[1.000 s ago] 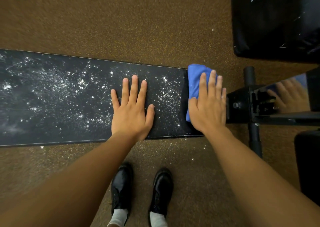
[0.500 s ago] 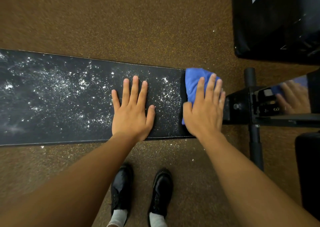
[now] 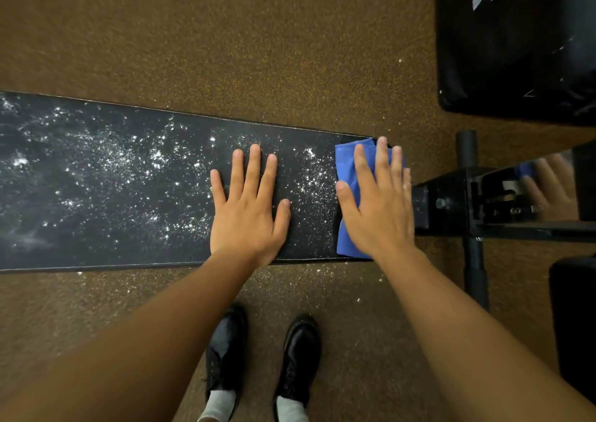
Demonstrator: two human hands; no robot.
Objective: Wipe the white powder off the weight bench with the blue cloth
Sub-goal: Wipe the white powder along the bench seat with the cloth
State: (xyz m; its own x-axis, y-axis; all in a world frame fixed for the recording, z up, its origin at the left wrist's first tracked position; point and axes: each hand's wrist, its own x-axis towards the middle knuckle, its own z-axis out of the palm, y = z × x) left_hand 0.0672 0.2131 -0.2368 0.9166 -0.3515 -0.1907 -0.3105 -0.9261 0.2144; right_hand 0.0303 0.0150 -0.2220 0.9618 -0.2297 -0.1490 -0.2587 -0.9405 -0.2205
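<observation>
— How many things were there?
— One weight bench [image 3: 96, 244], one blue cloth [image 3: 346, 163], two black shoes [image 3: 225, 357], white powder [image 3: 154, 157] scattered over the pad.
— And the hands?
— The left hand [image 3: 248, 209] lay flat mid-bench, fingers straight. The right hand [image 3: 379, 205] pressed flat on the cloth at the bench's right end.

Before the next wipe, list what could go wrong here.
1. The left hand lies flat on the powder in the cloth's likely path, so it may smear or pick up powder unless lifted.
2. The right hand presses the cloth at the bench's very end; a sweep across the narrow pad could push powder onto the floor, where specks already lie.
</observation>
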